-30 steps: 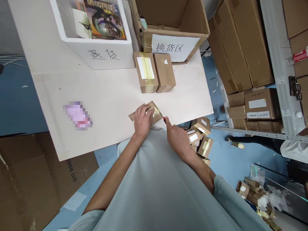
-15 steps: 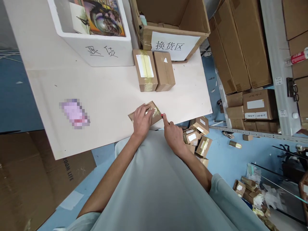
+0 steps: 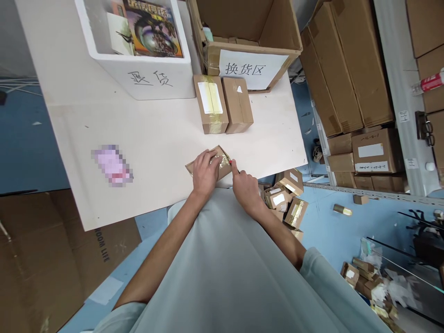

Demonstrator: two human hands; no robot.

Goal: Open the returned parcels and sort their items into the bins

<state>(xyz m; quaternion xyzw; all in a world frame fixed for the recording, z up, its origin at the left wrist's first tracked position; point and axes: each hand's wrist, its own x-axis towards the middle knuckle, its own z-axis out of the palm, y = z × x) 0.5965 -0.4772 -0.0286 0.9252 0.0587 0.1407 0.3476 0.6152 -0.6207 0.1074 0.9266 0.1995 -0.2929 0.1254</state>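
Note:
A small taped cardboard box [image 3: 225,167] lies at an angle near the table's front edge. My left hand [image 3: 205,171] holds it down, fingers bent over its top and covering much of its left part. At the box's right end, my right hand [image 3: 245,187] is closed round a slim red-and-black cutter [image 3: 231,162], with the index finger stretched along it. Only a bit of the cutter shows; the rest is hidden in the fist. The cutter's red end meets the box's edge. Whether a blade is in the cardboard I cannot tell.
Two closed cartons [image 3: 212,108] stand behind the hands, before a large open carton [image 3: 253,67] and a white foam box [image 3: 156,78] holding books. A blurred pink object [image 3: 113,165] lies left on the white table [image 3: 156,138]. Several small cartons [image 3: 286,196] are piled below its right edge.
My right hand and the cutter have shifted slightly left along the box's right edge. My left hand stays on the box. The whole view has tilted a little.

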